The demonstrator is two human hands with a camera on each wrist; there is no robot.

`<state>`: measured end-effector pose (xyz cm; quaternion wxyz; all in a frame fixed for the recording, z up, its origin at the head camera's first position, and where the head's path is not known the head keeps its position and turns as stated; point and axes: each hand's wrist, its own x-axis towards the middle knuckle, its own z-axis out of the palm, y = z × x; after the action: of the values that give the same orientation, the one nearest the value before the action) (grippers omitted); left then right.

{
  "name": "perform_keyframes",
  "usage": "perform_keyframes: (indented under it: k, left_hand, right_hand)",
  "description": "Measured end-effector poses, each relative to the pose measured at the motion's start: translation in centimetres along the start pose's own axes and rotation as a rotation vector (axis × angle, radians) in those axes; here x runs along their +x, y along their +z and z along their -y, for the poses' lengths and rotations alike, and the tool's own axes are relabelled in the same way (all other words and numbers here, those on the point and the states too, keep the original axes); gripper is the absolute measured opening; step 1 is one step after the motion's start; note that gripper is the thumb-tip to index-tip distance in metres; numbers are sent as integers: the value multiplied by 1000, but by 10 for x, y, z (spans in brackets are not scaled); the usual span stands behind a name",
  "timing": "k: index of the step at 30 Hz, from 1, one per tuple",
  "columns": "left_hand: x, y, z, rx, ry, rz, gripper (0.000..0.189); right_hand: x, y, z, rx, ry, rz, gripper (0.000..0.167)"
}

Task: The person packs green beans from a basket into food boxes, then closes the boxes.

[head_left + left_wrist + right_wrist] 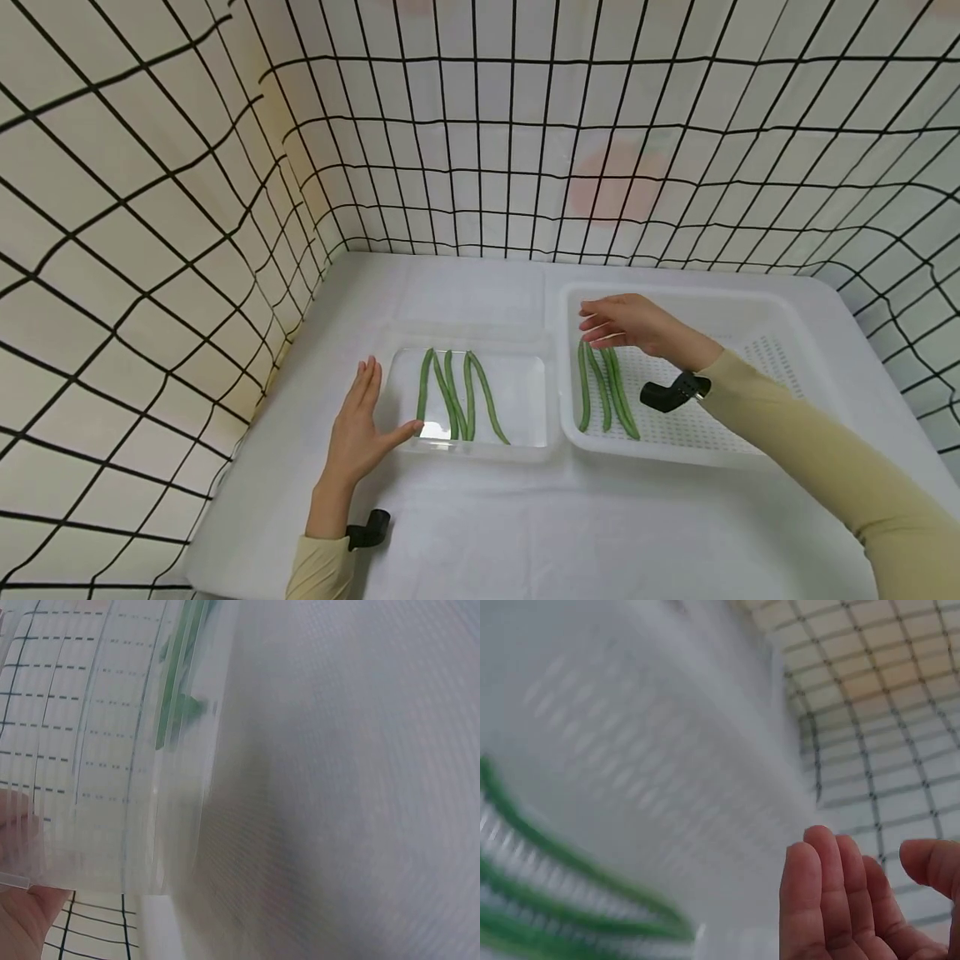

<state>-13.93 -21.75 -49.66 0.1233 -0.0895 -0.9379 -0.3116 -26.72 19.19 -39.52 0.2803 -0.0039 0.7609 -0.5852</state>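
Note:
Several green beans (422,387) lie spread, roughly lengthwise, in a clear plastic tray (480,452). My left hand (356,437) is at the tray's left side with straight fingers and the thumb spread toward its front left corner. In the left wrist view, that hand (28,922) shows partly behind the clear wall. My right hand (637,325) hovers over the left part of a white perforated basket (697,454), above several more green beans (584,392). Nothing is between its loosely extended fingers, as the right wrist view shows with the thumb standing apart from the fingers (832,900).
A white-covered table (525,525) carries both containers, the basket close to the tray's right side. Black wire grid panels (510,150) rise behind and at both sides. A black wrist camera (367,529) sits on the left wrist, another (671,393) on the right.

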Motion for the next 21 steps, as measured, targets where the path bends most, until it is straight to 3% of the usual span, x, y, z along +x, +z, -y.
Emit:
perform_keyframes:
  k: [9, 15, 21]
  left_hand:
    - [-1, -1, 0, -15, -3, -2, 113]
    - [-1, 0, 0, -15, 3, -6, 113]
    - [-1, 0, 1, -12, 10, -8, 113]
  right_hand:
    - [4, -39, -63, -38, 220, -39, 54]
    - [9, -41, -90, -70, 289, -39, 37]
    - [11, -34, -96, -82, 299, -57, 27]
